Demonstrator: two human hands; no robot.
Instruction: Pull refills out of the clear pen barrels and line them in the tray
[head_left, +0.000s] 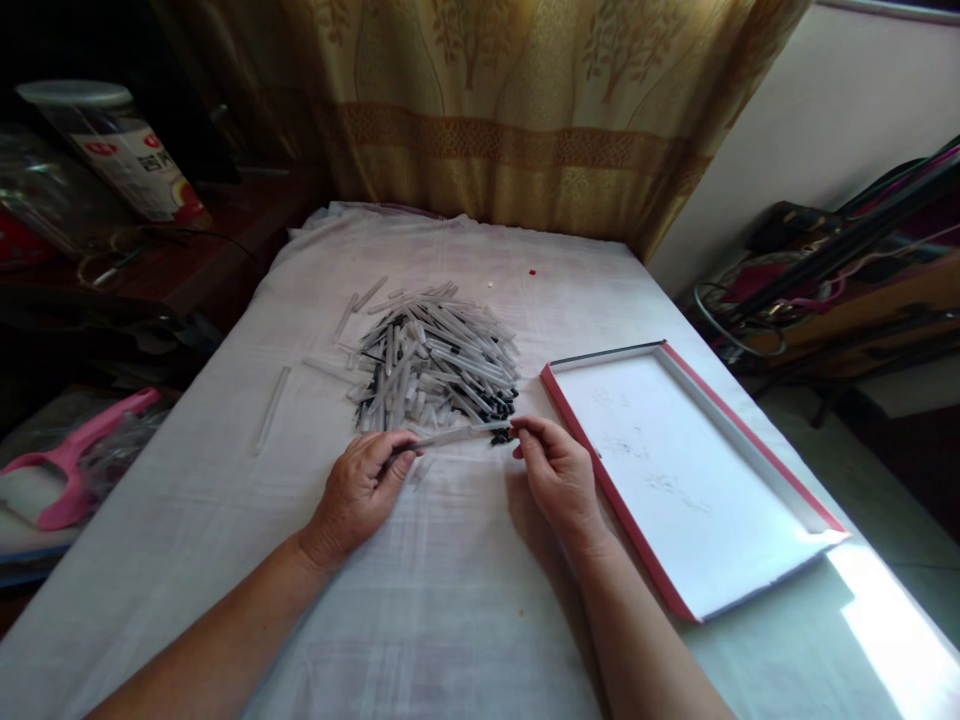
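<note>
Because the slim, translucent plastic tube [463,435] is pinched at its 2 ends, its middle stays bare, and this hold seems meant to keep it level and steady. The left hand [364,490] has thumb and fingers drawn together on the near-left end, with a darker part tucked among them that is too hidden to name. The right hand [555,475] pinches the other end with thumb and forefinger nearly meeting; whether a small cap sits under those fingertips, I cannot tell.

The tube is in the air between the hands, just on the near side of a loose heap of translucent and black plastic sticks [442,360]. That heap lies directly beyond the grip, probably so that either hand can reach it easily. Just right of the right hand, a shallow cardboard tray with red sides and a white floor [720,450] rests on the white cloth-covered table [420,630], likely set there to be close by. Left of the grip and slightly beyond it, 1 separate clear tube [271,410] lies apart from the heap.

The held tube's long axis runs left to right across the body, its right end a little farther away or higher. The separate tube points mostly away from the person.
</note>
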